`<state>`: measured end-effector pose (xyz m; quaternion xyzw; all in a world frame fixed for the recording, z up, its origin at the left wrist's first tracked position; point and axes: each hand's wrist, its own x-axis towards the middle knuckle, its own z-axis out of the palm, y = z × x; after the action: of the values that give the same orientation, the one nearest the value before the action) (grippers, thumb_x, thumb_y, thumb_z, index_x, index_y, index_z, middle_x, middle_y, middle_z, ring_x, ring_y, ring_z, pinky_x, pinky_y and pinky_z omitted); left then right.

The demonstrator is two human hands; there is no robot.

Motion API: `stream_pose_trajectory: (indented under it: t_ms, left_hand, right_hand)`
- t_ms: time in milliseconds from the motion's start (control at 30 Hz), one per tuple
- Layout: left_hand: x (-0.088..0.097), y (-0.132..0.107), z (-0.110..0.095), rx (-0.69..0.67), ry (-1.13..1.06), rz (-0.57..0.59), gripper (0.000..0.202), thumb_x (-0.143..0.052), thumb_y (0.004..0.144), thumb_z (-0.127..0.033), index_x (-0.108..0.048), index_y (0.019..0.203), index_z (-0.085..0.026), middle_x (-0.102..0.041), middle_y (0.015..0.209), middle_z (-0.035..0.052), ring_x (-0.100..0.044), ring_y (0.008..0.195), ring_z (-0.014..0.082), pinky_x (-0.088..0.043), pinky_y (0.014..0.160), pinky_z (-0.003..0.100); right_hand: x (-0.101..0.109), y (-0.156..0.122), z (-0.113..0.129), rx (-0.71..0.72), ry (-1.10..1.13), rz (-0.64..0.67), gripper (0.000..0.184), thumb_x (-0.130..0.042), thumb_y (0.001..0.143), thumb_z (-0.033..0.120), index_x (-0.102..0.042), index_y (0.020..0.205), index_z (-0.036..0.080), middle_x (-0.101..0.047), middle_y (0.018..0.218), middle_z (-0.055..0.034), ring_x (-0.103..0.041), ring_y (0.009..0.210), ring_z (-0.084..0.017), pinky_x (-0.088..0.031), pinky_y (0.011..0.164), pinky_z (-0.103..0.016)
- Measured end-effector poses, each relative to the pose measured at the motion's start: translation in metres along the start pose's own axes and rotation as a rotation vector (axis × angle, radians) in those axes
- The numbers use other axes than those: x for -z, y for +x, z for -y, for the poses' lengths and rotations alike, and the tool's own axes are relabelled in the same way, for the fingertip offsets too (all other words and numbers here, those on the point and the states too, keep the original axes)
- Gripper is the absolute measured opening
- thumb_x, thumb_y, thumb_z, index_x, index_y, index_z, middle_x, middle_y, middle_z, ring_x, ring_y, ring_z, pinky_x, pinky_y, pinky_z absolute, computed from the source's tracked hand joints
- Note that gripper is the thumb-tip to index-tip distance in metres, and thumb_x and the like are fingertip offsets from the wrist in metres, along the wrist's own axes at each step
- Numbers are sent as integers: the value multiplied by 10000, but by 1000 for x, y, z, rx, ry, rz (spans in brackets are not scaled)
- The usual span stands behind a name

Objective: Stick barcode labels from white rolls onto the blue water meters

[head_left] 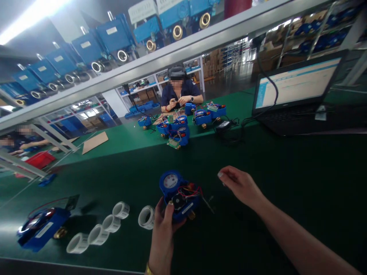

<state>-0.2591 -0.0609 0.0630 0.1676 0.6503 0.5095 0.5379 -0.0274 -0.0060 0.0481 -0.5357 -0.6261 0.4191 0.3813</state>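
Head view, and I read it from the left. At the far left of the green table (258,229) lies a second blue meter (40,229), flat, with red wires over its top. Next to it a row of white label rolls (99,233) runs up toward the middle, the last roll (146,217) just beside my left hand (163,225).

That left hand comes up from the lower edge and is closed around the lower end of the blue water meter (179,194), thumb on its top face beside the red wiring. The meter rests on the table, its round dial at the far end, away from me, a brass fitting showing at its near right corner.

My right hand (239,183) is off to the right of the meter, apart from it, hovering above the table with fingers loosely curled; I cannot tell whether it pinches anything small.

Farther back, a person sits across the table behind a cluster of blue meters (183,126), and a laptop (298,91) stands open at the right.
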Motion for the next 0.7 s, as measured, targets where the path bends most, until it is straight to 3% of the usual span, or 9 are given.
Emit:
stream_pose_trajectory:
  t_ms: [100,167,267,400,500,600,700]
  left_hand:
    - [5,2,1,-13,28,30,454,-554,816,-289,-375,1230,-237,-526,1192,107,-587,979,249,-583,640,325]
    - [7,2,2,-15,43,37,439,-555,817,-297,-388,1217,-228,-529,1193,105,-574,1006,253,-583,648,322]
    - [9,2,3,-16,44,37,438,-557,817,-309,-390,1211,-218,-523,1200,111,-572,1019,255,-582,668,332]
    - [10,2,7,-2,12,60,524,-587,789,-367,-357,1231,-206,-510,1216,123,-580,1009,256,-575,691,341]
    - [13,2,11,-26,27,57,540,-559,796,-411,-350,1239,-185,-524,1195,141,-587,994,253,-562,705,334]
    - [21,0,14,-234,213,4,579,-540,790,-450,-337,1255,-171,-550,1122,130,-575,993,237,-525,775,331]
    - [32,-7,16,-541,387,-111,609,-579,717,-528,-401,1176,-171,-545,1059,96,-557,967,215,-490,792,311]
  right_hand:
    - [0,2,-3,55,45,273,637,-580,772,567,-426,1246,170,-457,1232,-116,-435,1118,-283,-420,908,-425]
    - [-6,0,-2,51,43,434,859,-695,693,536,-290,1361,178,-346,1340,-117,-350,1194,-297,-351,978,-451]
    - [-16,-5,1,30,82,536,879,-737,686,446,-267,1376,173,-382,1309,-118,-399,1154,-276,-366,970,-426]
    - [-21,-7,-3,20,127,561,780,-716,704,437,-346,1338,173,-444,1248,-112,-435,1117,-273,-379,953,-419]
    - [-19,-9,-7,23,106,494,818,-749,657,476,-376,1322,179,-428,1265,-114,-419,1123,-302,-368,947,-442]
    - [-13,-12,-8,93,147,436,816,-764,636,515,-414,1302,198,-465,1227,-107,-442,1093,-306,-391,904,-435]
    - [-8,-16,-5,170,347,410,619,-614,784,562,-469,1261,196,-545,1116,-107,-519,992,-271,-441,811,-397]
